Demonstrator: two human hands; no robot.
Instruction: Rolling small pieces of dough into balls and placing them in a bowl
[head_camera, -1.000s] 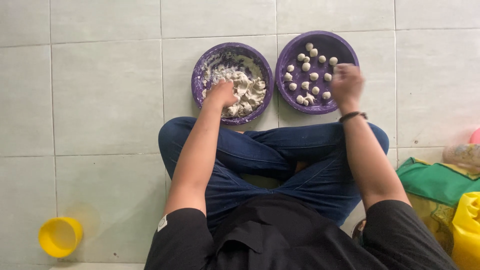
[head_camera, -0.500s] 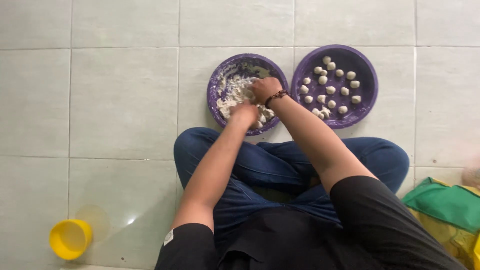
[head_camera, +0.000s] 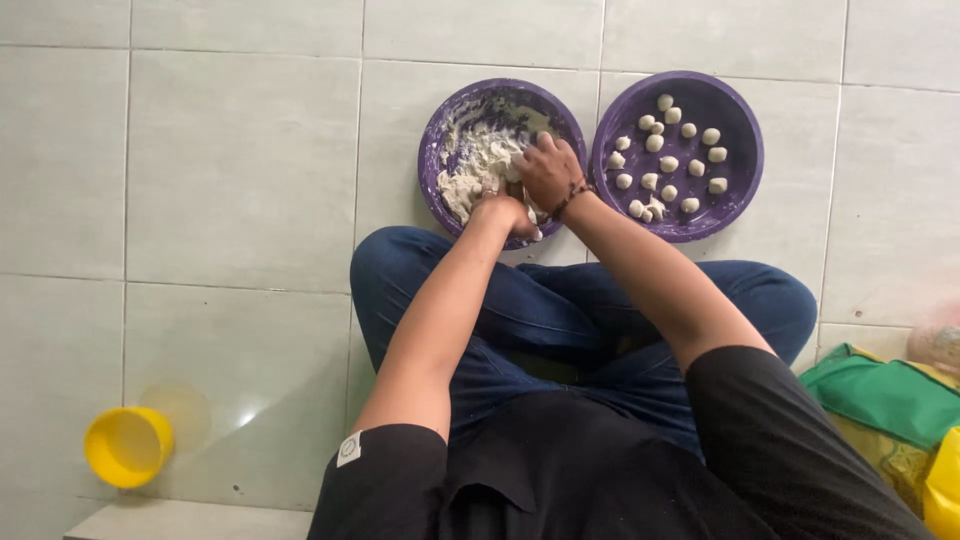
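Note:
I sit cross-legged on a tiled floor in blue jeans. A purple bowl (head_camera: 440, 125) in front of my knees holds a mass of white dough (head_camera: 478, 160). My left hand (head_camera: 503, 212) rests at the bowl's near rim, closed on dough. My right hand (head_camera: 550, 172), with a dark bracelet at the wrist, is inside the same bowl, fingers curled into the dough. Beside it on the right stands a second purple bowl (head_camera: 745, 160) with several small white dough balls (head_camera: 668, 163) spread over its bottom.
A small yellow cup (head_camera: 128, 446) stands on the floor at my lower left. A green and yellow bag (head_camera: 880, 395) lies at my right, with a yellow container (head_camera: 943, 490) at the frame's corner. Pale grey tiles surround the bowls.
My right hand left the bowl of dough balls and moved left into the dough bowl beside my left hand. The camera view shifted so the bowls sit further right.

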